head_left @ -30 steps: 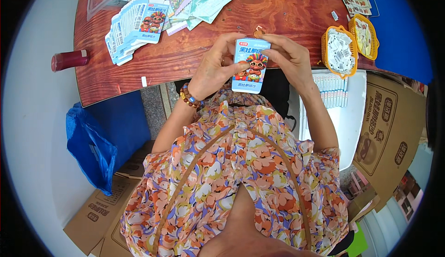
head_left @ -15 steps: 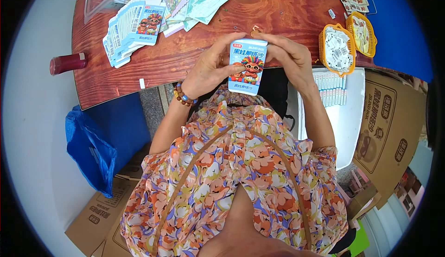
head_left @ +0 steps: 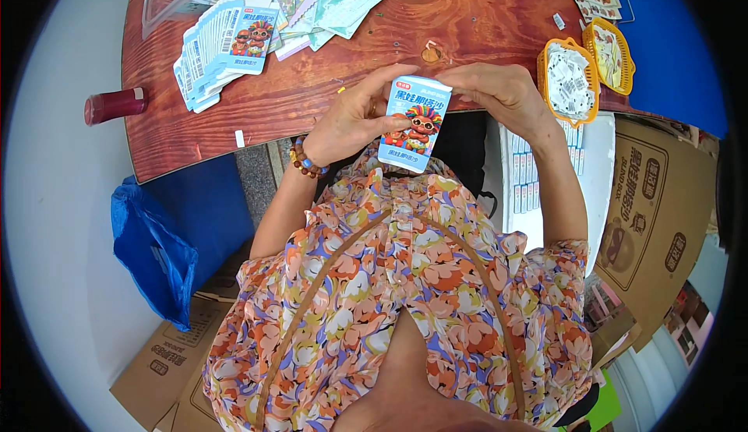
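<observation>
A small light-blue cardboard box [head_left: 411, 140], printed with colourful cartoon figures, is upright in front of my chest near the table's front edge. My left hand [head_left: 360, 116] is closed around its left side, the thumb lying across the front. At the box's top right corner, my right hand [head_left: 499, 93] has its bent fingertips against the top edge; its thumb is mostly hidden. A fanned stack of matching flat blue cartons [head_left: 214, 54] lies on the table to the left.
On the wooden table [head_left: 312, 85] are a dark red cylinder [head_left: 115, 107], glittery packets [head_left: 343, 7], a clear plastic bin [head_left: 206, 0] and two yellow baskets [head_left: 594, 81] of small packets. A white tub [head_left: 538, 214] with rows of boxes stands at right, beside a brown carton [head_left: 647, 198].
The box has come slightly toward me and tilted a little. My right hand has shifted right, its fingers drawing back to the box's top corner. A small yellow piece now shows on the table.
</observation>
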The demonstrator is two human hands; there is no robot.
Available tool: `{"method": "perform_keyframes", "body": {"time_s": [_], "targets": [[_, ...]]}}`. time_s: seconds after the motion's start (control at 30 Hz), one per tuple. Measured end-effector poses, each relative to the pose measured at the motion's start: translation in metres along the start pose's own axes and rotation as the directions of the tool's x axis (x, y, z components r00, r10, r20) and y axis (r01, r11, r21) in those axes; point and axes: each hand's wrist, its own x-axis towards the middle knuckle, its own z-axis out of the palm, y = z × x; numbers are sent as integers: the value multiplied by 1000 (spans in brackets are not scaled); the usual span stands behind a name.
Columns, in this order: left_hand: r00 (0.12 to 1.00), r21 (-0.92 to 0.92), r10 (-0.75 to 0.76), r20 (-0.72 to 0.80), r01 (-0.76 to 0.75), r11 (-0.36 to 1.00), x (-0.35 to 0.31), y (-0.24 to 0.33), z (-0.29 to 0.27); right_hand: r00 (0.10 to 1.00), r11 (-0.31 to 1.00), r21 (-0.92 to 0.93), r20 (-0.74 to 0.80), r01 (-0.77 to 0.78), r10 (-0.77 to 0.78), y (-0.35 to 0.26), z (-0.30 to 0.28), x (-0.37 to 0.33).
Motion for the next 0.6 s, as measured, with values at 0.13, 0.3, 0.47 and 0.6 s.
{"method": "perform_keyframes", "body": {"time_s": [0.13, 0.3, 0.47, 0.6], "targets": [[1000, -100, 1, -18, -3, 995, 1, -2, 4, 999, 1000, -15, 32, -15, 15, 0, -1, 0], [998, -146, -14, -56, 6, 989, 1, -6, 7, 1000, 994, -112, 1, -5, 5, -3, 5, -5], [994, -82, 60, -91, -67, 994, 3, -11, 9, 987, 994, -8, -119, -108, 107, -4, 21, -13], [993, -94, 43, -110, -53, 994, 5, -10, 12, 920, 959, 209, -303, -190, 248, -9, 45, -15]]}}
